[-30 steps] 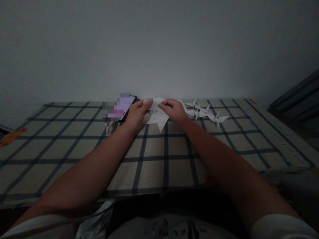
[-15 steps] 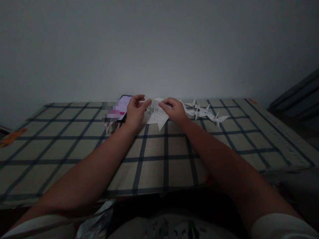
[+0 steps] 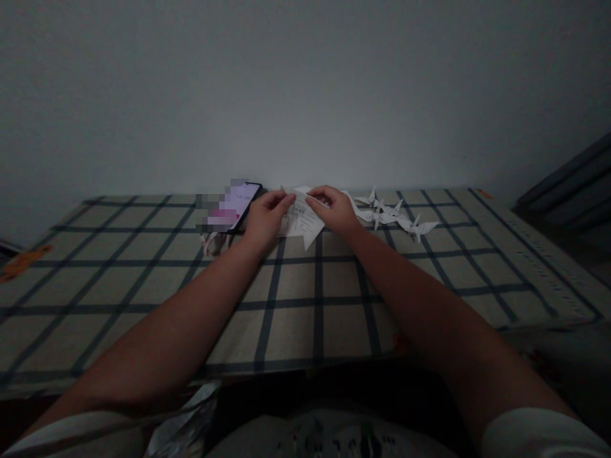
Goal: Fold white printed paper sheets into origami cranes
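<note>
A printed sheet of paper (image 3: 306, 222), partly folded with a pointed corner hanging toward me, is held up between both hands. My left hand (image 3: 268, 215) pinches its left side between thumb and fingers. On the right edge, my right hand (image 3: 335, 208) grips the paper with thumb on top and fingers curled behind. More white paper shows beneath and behind the held sheet; how many layers there are I cannot tell. Just right of my right hand lie several folded paper cranes (image 3: 382, 213), touching one another on the cloth.
A phone (image 3: 241, 207) with a lit screen, partly blurred out, leans left of my left hand, with a pale strap-like thing (image 3: 213, 244) below it. A checked cloth (image 3: 296, 324) covers the table, which meets a bare wall (image 3: 305, 95). Crumpled clear plastic (image 3: 186, 420) is near my lap.
My left hand has moved slightly right and down, and its fingers have closed onto the paper's left side, uncovering more of the phone. My right hand has stayed almost still.
</note>
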A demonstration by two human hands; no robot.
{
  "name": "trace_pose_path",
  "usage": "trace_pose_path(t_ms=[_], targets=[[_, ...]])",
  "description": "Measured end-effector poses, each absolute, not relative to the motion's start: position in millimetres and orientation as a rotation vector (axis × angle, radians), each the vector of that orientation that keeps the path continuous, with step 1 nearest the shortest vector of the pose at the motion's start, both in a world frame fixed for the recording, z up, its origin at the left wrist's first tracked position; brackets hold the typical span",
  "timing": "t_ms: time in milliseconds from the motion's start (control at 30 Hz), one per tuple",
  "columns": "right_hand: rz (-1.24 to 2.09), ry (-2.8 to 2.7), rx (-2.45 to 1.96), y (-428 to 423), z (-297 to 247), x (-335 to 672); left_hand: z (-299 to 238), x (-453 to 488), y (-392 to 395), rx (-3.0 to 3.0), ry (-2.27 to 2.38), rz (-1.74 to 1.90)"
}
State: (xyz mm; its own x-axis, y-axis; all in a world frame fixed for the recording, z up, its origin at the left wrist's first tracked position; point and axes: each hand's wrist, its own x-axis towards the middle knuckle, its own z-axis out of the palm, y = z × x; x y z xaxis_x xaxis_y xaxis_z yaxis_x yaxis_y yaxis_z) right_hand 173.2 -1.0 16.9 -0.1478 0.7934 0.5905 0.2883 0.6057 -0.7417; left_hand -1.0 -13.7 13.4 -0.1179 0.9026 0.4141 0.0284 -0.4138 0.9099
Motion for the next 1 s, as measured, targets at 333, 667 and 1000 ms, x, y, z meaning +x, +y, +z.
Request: trace_pose_path(t_ms=[333, 667, 1000], targets=[[0.568, -1.764, -0.886, -1.1, 18.1, 172.0, 16.4, -4.5, -17.9, 1.787, 1.160, 1.606], [0.523, -1.809, -0.832, -0.8, 14.7, 173.4, 14.4, -5.5, -9.8, 1.499, 1.046, 1.716], [0.530, -1.863, -0.799, -3.1, 16.7, 173.7, 17.3, -2.6, -19.6, 1.423, 1.033, 1.602]])
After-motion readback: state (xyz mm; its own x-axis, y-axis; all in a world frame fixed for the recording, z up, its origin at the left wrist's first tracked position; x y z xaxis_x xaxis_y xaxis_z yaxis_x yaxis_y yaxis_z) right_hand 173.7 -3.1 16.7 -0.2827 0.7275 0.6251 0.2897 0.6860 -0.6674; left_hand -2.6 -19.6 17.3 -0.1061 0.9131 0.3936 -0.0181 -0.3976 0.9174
